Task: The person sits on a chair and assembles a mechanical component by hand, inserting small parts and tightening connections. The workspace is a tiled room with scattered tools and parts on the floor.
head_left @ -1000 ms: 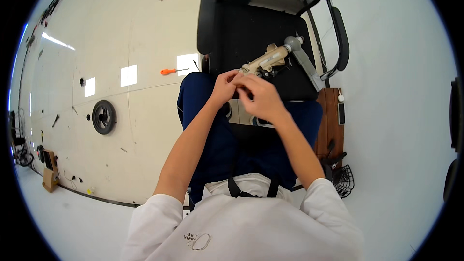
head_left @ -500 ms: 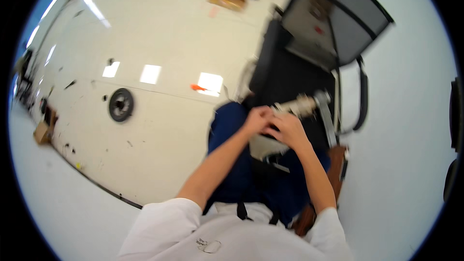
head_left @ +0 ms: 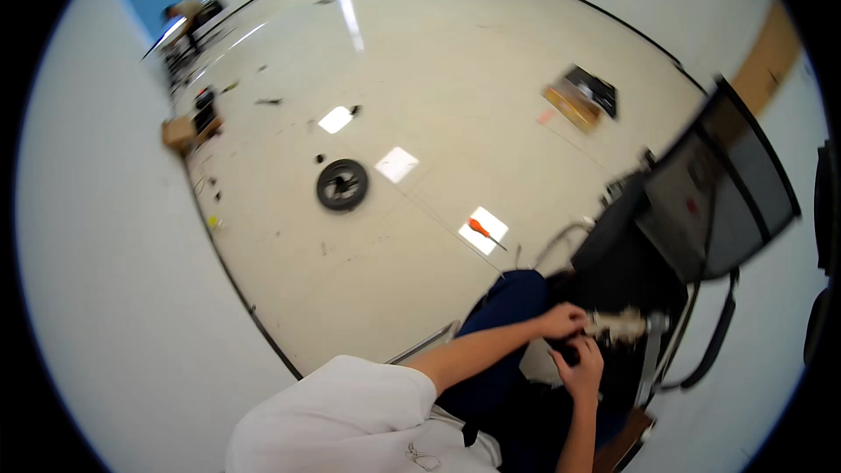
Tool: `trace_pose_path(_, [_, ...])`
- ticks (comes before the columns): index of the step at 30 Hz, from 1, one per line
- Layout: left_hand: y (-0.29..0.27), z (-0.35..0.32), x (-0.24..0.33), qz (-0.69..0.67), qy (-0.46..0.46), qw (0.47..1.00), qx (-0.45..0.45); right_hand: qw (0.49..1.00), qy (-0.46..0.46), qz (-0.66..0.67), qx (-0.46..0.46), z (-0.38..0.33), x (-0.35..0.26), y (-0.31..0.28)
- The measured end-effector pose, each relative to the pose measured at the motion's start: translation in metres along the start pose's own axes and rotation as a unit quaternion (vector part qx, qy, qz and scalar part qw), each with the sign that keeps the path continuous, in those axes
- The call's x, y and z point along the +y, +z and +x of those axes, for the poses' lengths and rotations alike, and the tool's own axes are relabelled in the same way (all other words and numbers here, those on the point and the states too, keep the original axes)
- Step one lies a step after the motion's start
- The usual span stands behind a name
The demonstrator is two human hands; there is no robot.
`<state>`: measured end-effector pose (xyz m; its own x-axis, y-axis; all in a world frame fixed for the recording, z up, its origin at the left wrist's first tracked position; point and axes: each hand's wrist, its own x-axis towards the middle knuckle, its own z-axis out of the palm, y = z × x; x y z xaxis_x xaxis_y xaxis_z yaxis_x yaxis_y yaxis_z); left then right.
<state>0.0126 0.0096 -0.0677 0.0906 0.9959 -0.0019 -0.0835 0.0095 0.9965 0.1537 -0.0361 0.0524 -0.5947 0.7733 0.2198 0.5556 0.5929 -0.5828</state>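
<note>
Over the black seat of a mesh-backed chair (head_left: pixel 711 184), both my hands are close together. My left hand (head_left: pixel 563 321) has its fingers bunched at the near end of a beige and metal mechanical part (head_left: pixel 620 326); what they pinch, if anything, is too small and blurred to make out. Just below it, my right hand (head_left: pixel 582 373) is raised with thumb and fingers apart, and nothing visible is between them. The beige part lies on the seat, its grey metal end pointing right. A pale piece (head_left: pixel 540 363) shows by my lap, partly hidden by my hands.
On the tiled floor lie an orange-handled screwdriver (head_left: pixel 479 228) and a black-tyred wheel (head_left: pixel 342 185). A cardboard box with black items (head_left: pixel 578 101) is farther off. Another carton (head_left: pixel 180 134) stands by the left wall. A person (head_left: pixel 186 13) is far back at the left.
My view has swung left and up, so the hands and chair now appear lower right. My right hand has come apart from my left, its thumb and fingers spreading.
</note>
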Motion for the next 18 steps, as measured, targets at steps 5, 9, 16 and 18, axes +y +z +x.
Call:
trace_pose_path(5, [-0.023, -0.004, 0.006, 0.031, -0.022, 0.998, -0.054, 0.999, 0.031, -0.001, 0.039, -0.008, 0.006, 0.024])
trace_pose_path(9, [-0.022, -0.002, 0.014, -0.044, -0.087, 0.991, -0.094, 0.996, 0.047, 0.036, 0.071, -0.015, 0.008, 0.025])
trace_pose_path(16, [-0.021, -0.003, 0.021, -0.022, -0.089, 0.985, -0.144, 0.994, 0.047, 0.007, 0.095, -0.025, 0.007, 0.034])
trace_pose_path(18, [-0.025, -0.009, 0.021, -0.007, -0.094, 0.987, -0.132, 0.992, 0.064, 0.022, 0.106, -0.025, 0.000, 0.040])
